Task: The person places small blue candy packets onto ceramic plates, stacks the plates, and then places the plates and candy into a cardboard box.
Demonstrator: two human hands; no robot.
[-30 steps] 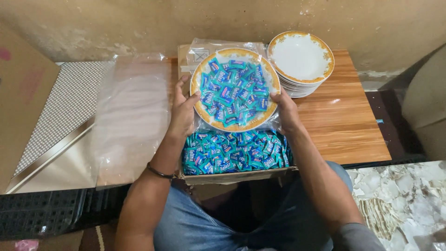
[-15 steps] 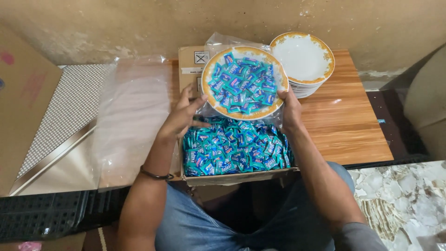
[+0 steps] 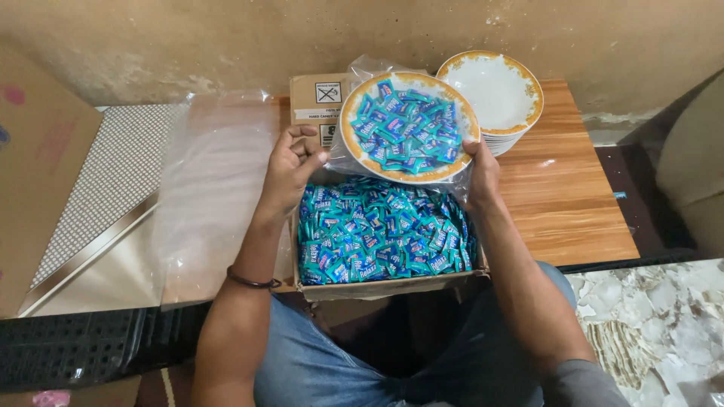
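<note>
A round plate with an orange rim, heaped with blue and teal wrapped candies, sits inside a clear plastic bag. My right hand grips the plate's right edge through the bag. My left hand pinches the bag at the plate's left edge. I hold the plate tilted above an open cardboard box full of the same wrapped candies, which rests on my lap and the table's front edge.
A stack of white plates with orange rims stands at the back of the wooden table. Clear plastic bags lie to the left, over a metal surface. A wall runs behind; patterned floor shows at the right.
The plate has moved up and away from me, from over the box toward the wall. My left hand has slid from under the plate to its left edge.
</note>
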